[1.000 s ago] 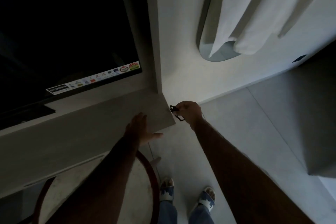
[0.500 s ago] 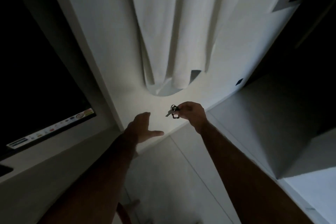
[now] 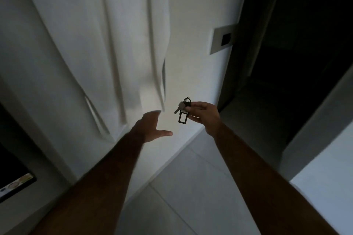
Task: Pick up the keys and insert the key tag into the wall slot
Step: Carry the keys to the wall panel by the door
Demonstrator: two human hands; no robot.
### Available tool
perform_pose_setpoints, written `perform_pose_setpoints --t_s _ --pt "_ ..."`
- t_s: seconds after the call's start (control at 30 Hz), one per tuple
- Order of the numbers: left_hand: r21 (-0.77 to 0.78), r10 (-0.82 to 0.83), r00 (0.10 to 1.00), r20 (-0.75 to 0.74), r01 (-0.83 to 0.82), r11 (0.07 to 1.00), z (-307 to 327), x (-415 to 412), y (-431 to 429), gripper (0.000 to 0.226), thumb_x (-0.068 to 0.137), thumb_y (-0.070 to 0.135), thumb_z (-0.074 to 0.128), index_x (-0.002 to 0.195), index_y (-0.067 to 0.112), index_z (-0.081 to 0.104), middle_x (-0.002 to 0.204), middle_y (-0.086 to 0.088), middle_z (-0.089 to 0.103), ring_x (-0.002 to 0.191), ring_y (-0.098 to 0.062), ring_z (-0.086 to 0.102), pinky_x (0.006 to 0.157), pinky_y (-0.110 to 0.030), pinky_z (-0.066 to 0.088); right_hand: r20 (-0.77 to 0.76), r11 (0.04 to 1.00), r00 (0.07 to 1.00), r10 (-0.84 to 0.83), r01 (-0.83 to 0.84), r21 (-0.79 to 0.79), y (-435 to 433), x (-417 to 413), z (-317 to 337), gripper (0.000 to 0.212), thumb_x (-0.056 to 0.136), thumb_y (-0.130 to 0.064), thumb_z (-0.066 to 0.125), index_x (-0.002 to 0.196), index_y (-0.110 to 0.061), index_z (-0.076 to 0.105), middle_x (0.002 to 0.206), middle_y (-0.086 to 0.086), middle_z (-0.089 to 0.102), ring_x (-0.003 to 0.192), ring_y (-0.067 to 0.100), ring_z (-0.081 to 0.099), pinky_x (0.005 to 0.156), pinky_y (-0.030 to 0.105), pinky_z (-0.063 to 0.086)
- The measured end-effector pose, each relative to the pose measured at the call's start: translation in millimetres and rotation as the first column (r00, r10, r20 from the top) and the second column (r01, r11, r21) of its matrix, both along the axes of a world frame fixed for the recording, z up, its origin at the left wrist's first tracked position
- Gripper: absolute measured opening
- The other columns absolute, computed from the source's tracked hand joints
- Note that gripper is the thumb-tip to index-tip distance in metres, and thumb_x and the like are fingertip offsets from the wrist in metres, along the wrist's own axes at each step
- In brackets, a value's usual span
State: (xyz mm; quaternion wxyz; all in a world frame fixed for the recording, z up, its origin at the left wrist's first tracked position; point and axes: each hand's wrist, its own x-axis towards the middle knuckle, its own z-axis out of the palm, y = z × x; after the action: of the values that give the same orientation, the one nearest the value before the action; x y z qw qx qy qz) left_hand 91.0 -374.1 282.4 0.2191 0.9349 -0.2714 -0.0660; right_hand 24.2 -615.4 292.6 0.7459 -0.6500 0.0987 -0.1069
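Observation:
My right hand (image 3: 202,113) pinches a bunch of keys (image 3: 183,109) in mid-air: a silver key sticks out to the left and a dark rectangular key tag hangs below the fingers. My left hand (image 3: 150,128) is stretched forward to the left of the keys, fingers spread and holding nothing. A grey wall plate with a dark slot (image 3: 222,41) sits on the white wall, above and to the right of the keys, close to the wall's corner.
A white cloth (image 3: 118,44) hangs down the wall on the left. A dark doorway (image 3: 296,44) opens right of the wall plate. A TV corner (image 3: 13,183) shows at lower left. Pale floor tiles (image 3: 191,187) lie below.
The view has swung up and right from the shelf and TV to the wall. The wall plate has come closer. My right hand still holds the keys, now hanging lower.

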Motion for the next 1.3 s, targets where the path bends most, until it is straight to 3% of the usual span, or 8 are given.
perform_pose_setpoints --t_s 0.1,0.23,0.4,0.9,1.03,1.13,1.3 --pt "0.004 -0.030 0.999 0.027 0.030 1.000 22.5 1.8 -39.7 0.123 0.063 0.080 0.073 0.159 0.019 0.025 0.165 -0.002 0.031 0.150 -0.021 0.031 0.120 -0.045 0.031 0.068 0.995 0.996 -0.059 0.054 0.079 -39.4 -8.8 23.4 0.032 0.071 -0.015 0.088 0.101 -0.014 0.077 0.104 0.011 0.079 0.100 0.023 0.076 0.072 0.025 0.060" --pt "0.001 -0.082 0.991 0.106 0.083 0.997 46.3 6.5 -90.9 0.123 0.067 0.080 0.069 0.161 0.019 0.018 0.168 -0.002 0.022 0.155 -0.020 0.020 0.122 -0.043 0.024 0.129 0.984 0.985 -0.115 0.095 0.150 -85.7 -18.4 47.4 0.045 0.075 -0.014 0.087 0.113 0.000 0.069 0.109 0.015 0.078 0.103 0.026 0.075 0.076 0.029 0.061" --pt "-0.002 -0.130 0.977 0.171 0.132 0.991 65.9 14.6 -147.1 0.123 0.070 0.077 0.070 0.161 0.016 0.016 0.169 -0.004 0.020 0.155 -0.022 0.017 0.125 -0.043 0.021 0.160 0.976 0.972 -0.171 0.144 0.164 -137.4 -26.8 67.0 0.028 0.071 -0.010 0.088 0.096 -0.010 0.077 0.098 0.013 0.080 0.093 0.024 0.077 0.076 0.032 0.061" --pt "0.025 -0.230 0.925 0.302 0.234 0.972 107.5 117.4 -271.4 0.123 0.069 0.081 0.067 0.160 0.015 0.018 0.168 -0.006 0.022 0.155 -0.024 0.019 0.123 -0.044 0.023 0.135 0.958 0.949 -0.286 0.283 0.046 -251.9 30.0 108.9 0.022 0.083 -0.005 0.078 0.099 -0.014 0.067 0.088 0.001 0.078 0.080 0.012 0.074 0.079 0.032 0.062" --pt "0.042 -0.265 0.908 0.324 0.266 0.963 124.3 157.5 -304.4 0.125 0.068 0.083 0.065 0.160 0.015 0.018 0.169 -0.007 0.022 0.155 -0.024 0.020 0.123 -0.044 0.024 0.150 0.948 0.937 -0.317 0.316 0.030 -281.1 55.7 121.6 0.023 0.085 -0.004 0.075 0.104 -0.012 0.066 0.083 -0.001 0.078 0.077 0.012 0.074 0.072 0.029 0.062" --pt "0.055 -0.274 0.896 0.349 0.272 0.961 133.2 181.4 -329.0 0.126 0.066 0.087 0.063 0.160 0.015 0.019 0.168 -0.007 0.024 0.154 -0.025 0.022 0.123 -0.045 0.025 0.164 0.942 0.928 -0.334 0.334 0.030 -305.0 70.2 126.9 0.029 0.086 -0.004 0.075 0.113 -0.004 0.066 0.090 0.003 0.079 0.078 0.011 0.076 0.065 0.025 0.061" --pt "0.059 -0.273 0.883 0.381 0.272 0.961 138.6 206.4 -369.2 0.128 0.062 0.091 0.058 0.158 0.014 0.023 0.165 -0.008 0.030 0.152 -0.026 0.027 0.120 -0.045 0.030 0.173 0.937 0.923 -0.344 0.351 -0.009 -352.0 91.0 135.2 0.037 0.086 -0.006 0.075 0.120 0.001 0.063 0.104 0.009 0.078 0.089 0.015 0.077 0.070 0.026 0.062"
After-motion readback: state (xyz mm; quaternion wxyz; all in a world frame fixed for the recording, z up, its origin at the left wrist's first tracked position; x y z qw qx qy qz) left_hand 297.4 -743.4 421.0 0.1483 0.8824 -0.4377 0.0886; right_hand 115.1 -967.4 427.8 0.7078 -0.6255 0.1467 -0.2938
